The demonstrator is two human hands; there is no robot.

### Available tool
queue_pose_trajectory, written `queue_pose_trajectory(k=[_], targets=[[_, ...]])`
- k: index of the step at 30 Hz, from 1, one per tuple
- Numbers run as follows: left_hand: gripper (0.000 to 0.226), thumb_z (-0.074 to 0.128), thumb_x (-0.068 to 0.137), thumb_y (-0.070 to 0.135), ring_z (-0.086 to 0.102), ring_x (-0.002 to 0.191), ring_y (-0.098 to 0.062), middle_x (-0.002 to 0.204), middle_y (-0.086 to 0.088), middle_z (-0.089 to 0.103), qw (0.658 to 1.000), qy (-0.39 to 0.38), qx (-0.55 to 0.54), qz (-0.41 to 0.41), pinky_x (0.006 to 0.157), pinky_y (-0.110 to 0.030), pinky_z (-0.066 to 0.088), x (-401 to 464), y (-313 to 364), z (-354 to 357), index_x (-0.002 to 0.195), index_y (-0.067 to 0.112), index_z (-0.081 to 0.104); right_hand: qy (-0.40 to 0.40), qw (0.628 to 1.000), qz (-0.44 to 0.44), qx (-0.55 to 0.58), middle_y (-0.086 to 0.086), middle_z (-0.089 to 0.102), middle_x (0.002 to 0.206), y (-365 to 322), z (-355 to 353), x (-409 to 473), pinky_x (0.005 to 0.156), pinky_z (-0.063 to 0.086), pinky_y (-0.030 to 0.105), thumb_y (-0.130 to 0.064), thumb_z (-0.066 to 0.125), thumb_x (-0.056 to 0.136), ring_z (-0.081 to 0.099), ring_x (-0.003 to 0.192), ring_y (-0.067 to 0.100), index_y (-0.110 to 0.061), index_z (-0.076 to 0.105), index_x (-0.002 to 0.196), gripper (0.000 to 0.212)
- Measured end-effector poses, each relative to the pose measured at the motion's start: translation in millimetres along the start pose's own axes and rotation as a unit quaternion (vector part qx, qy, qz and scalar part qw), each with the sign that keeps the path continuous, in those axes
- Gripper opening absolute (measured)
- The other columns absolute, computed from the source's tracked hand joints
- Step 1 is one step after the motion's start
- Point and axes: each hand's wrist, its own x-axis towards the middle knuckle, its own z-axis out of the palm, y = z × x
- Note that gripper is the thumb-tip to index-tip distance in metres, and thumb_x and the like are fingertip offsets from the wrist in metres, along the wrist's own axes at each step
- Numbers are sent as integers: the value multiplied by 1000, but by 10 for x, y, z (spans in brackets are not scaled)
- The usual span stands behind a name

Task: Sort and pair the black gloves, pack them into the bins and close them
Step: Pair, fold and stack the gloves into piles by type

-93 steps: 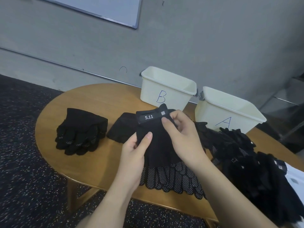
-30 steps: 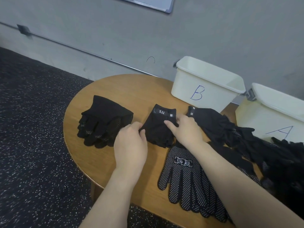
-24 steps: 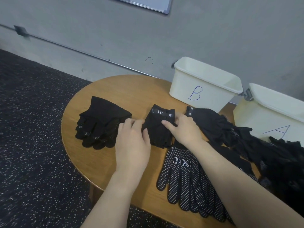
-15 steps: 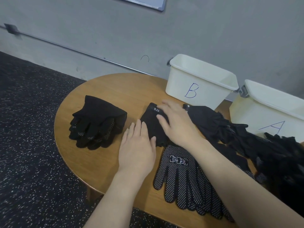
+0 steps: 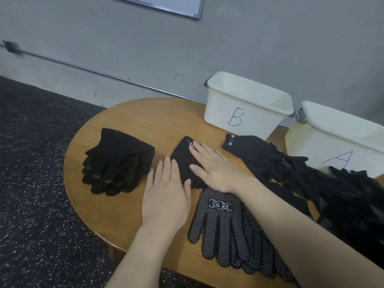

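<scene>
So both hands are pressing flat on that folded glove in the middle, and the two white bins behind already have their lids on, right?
Not quite. The head view shows bin B and bin A open at the top, with no lids on. The rest holds: the left hand and right hand lie flat, fingers straight, on the folded glove in the middle of the table.

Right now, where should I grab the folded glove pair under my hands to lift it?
Probably pinch the cuff end of the folded pair, by the white label, from the far side. It sticks out past the flat right hand; the left hand covers the near edge.
</scene>
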Motion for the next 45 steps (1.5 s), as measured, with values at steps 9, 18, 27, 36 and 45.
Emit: queue_pose_trajectory(k=[9, 18, 27, 36, 45], targets=[[62, 17, 107, 53, -4, 159, -11, 173, 3, 8, 990, 53, -98, 85, 128, -31, -6, -275, 211, -54, 163, 26, 26, 186, 965, 183, -24, 7, 53, 146, 404, -351, -338, 104, 44, 48, -34, 54, 101, 53, 131, 31, -15, 50, 144, 48], [68, 19, 104, 67, -15, 156, -4, 173, 8, 2, 978, -25, -58, 198, 115, -22, -27, -358, 477, 122, 163, 34, 22, 168, 949, 253, -86, 6, 63, 128, 703, -266, -365, 96, 46, 43, -35, 53, 103, 60, 118, 30, -19, 60, 137, 38], [85, 3, 96, 75, -6, 157, -4, 172, 10, 13, 985, -32, -55, 159, 124, -27, -16, -169, 361, 108, 165, 27, 17, 252, 933, 254, -40, 9, 71, 104, 816, -336, -301, 76, 46, 40, -26, 51, 103, 64, 99, 37, -17, 74, 104, 25], [87, 2, 95, 75, -1, 157, -4, 171, 10, 18, 984, -40, -79, 157, 120, -23, -17, -142, 342, 111, 163, 26, 23, 407, 881, 221, 99, 5, 71, 83, 661, -870, -421, 74, 53, 41, -23, 52, 102, 65, 83, 30, -13, 70, 89, 24], [72, 24, 97, 68, 30, 147, 1, 157, 15, 43, 952, -2, -285, 111, 121, -20, 20, -413, 468, -112, 155, 30, 42, 406, 823, 188, 350, 11, 54, 71, 83, -1553, -990, 60, 38, 31, -23, 57, 100, 49, 64, 19, 5, 65, 86, 33]])
